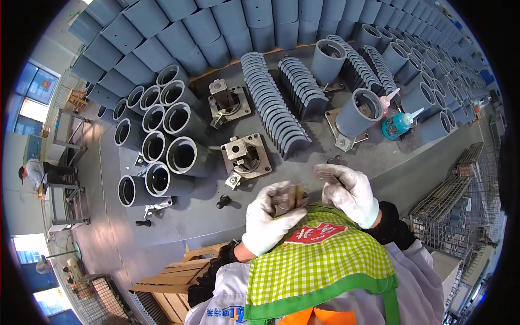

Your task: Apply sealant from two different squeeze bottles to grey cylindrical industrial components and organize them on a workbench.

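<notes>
My white-gloved left hand [271,218] is closed around a few small flat pieces [296,196], brownish and metallic, held upright between thumb and fingers in front of my apron. Across from it, my right hand [351,196], also in a white glove, has its fingers bent toward the left one. Its fingertips look dark, and I cannot make out what lies between them. The two hands are apart, above the near edge of the grey table [216,230]. Beyond them stands a metal clamping fixture [245,157] with a square block on top.
Grey cylinders [184,156] stand grouped on the left, with more stacked behind. Rows of curved grey segments [271,103] run down the middle. Another fixture [226,102] stands further back. On the right are a cylinder on a fixture [355,118], a teal squeeze bottle [395,127] and wire baskets [449,200].
</notes>
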The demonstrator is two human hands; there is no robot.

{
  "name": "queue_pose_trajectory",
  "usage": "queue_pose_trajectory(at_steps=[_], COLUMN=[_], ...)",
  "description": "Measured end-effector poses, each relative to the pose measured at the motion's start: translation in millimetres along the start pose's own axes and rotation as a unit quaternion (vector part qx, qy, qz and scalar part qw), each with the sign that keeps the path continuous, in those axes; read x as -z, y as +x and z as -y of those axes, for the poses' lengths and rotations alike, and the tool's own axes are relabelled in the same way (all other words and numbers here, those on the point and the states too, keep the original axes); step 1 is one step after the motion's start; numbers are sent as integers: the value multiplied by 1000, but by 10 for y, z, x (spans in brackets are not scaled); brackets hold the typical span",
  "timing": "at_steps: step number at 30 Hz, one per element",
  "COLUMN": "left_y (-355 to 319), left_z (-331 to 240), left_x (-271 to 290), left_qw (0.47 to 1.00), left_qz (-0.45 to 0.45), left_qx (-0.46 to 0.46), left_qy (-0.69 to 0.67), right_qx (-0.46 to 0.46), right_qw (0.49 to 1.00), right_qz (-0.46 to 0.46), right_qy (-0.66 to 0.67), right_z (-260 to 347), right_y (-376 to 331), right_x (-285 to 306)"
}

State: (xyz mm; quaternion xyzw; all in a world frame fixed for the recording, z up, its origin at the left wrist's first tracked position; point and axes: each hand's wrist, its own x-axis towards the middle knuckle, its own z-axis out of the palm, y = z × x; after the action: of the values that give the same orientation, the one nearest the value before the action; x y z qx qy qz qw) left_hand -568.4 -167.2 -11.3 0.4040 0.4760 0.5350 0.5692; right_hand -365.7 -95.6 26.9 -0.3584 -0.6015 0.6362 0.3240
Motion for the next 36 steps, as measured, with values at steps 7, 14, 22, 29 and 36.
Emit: queue_pose_trajectory(at_steps=[7, 14, 22, 29, 36], left_y=[120, -42, -121, -201, -255], left_z=[-250, -112, -30, 5, 37], left_x=[53, 162, 72, 88, 110], left_qw=[901, 981, 980, 981, 987], left_qz=[149, 79, 136, 137, 127], left_qx=[-95, 112, 116, 100, 88], left_qy=[397, -139, -93, -96, -37], right_qx=[14, -25, 315, 257, 208], right_qw=[979, 989, 751, 750, 790], right_qz=[36, 24, 162, 202, 163], right_qy=[-198, -146, -558, -576, -553], right_z=[108, -26, -65, -170, -162], right_y=[80, -125, 81, -8, -81], right_x=[23, 237, 217, 144, 15])
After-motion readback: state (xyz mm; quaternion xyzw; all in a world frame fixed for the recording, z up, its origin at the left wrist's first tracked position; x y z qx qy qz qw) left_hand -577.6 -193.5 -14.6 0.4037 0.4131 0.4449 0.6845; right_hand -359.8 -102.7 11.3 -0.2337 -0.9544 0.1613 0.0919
